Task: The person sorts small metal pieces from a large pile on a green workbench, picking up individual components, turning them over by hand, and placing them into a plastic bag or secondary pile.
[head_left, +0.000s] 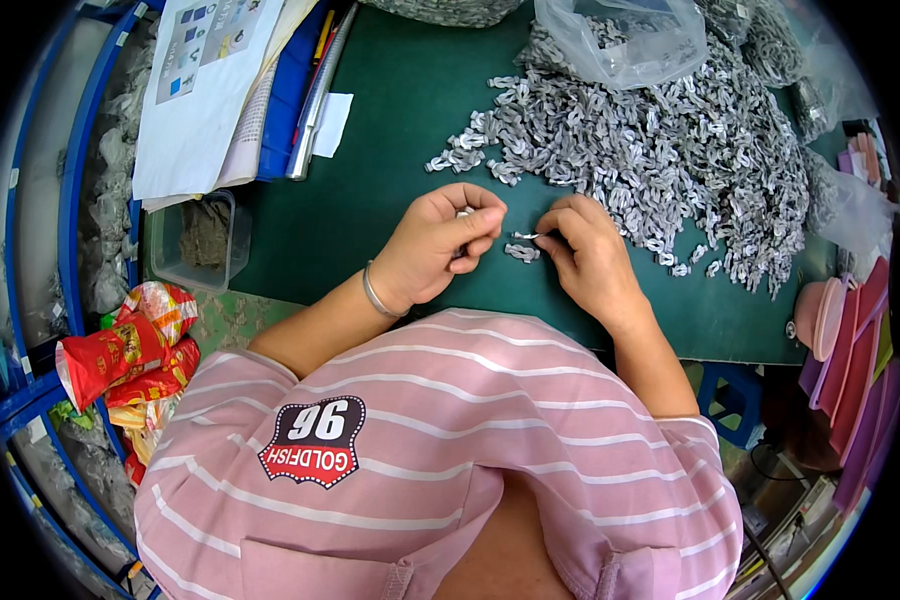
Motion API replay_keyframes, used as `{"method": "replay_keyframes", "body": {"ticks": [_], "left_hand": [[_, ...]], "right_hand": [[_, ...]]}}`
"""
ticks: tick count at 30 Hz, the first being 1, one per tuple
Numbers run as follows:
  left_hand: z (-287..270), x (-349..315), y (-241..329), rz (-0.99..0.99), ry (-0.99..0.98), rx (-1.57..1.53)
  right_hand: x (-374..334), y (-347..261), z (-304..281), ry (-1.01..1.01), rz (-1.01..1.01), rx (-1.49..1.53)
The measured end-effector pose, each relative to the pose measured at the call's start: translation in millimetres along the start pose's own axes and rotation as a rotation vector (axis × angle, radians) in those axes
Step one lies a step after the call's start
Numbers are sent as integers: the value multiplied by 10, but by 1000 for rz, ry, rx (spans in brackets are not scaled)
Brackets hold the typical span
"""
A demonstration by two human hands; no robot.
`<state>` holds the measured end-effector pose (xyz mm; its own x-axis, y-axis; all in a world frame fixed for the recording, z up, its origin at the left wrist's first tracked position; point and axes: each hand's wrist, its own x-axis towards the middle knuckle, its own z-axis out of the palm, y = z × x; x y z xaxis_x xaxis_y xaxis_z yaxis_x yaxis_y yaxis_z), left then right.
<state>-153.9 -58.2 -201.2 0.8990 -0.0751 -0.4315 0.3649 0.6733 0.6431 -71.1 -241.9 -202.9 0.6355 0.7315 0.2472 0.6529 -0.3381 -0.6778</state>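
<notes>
Pink striped shirt [420, 440] lies nearest the camera, and beyond it both hands meet over the near part of the green table [410, 130]. Thumb and forefinger of the right hand [588, 255] are pinched narrow on a small silvery piece [523, 236]. Curled closed, the left hand [450, 240] seems to hold a grey bit [464, 212], mostly hidden by its fingers, so I cannot tell how many are there. Loose pieces [522, 254] lie on the table between the hands, just below the pinched one. Beyond, a big pile [660, 160] of similar looped pieces spreads to the right, with a clear bag [625, 55] over its far side. Judging by that pile, plenty looks left to handle, with only a few pieces at the hands; whether any in the pile are finished, I cannot tell, since they look alike.
</notes>
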Motion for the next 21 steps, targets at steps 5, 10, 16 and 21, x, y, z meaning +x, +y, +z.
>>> {"method": "replay_keyframes", "body": {"ticks": [5, 10, 16, 21], "left_hand": [[45, -8, -79, 141, 31, 370], [75, -35, -75, 336, 6, 687], [-2, -15, -87, 54, 2, 191], [10, 9, -140, 44, -48, 83]], "right_hand": [[-42, -49, 9, 51, 159, 317], [-51, -73, 16, 159, -91, 241], [-75, -179, 88, 293, 8, 518], [-14, -193, -1, 252, -32, 373]]}}
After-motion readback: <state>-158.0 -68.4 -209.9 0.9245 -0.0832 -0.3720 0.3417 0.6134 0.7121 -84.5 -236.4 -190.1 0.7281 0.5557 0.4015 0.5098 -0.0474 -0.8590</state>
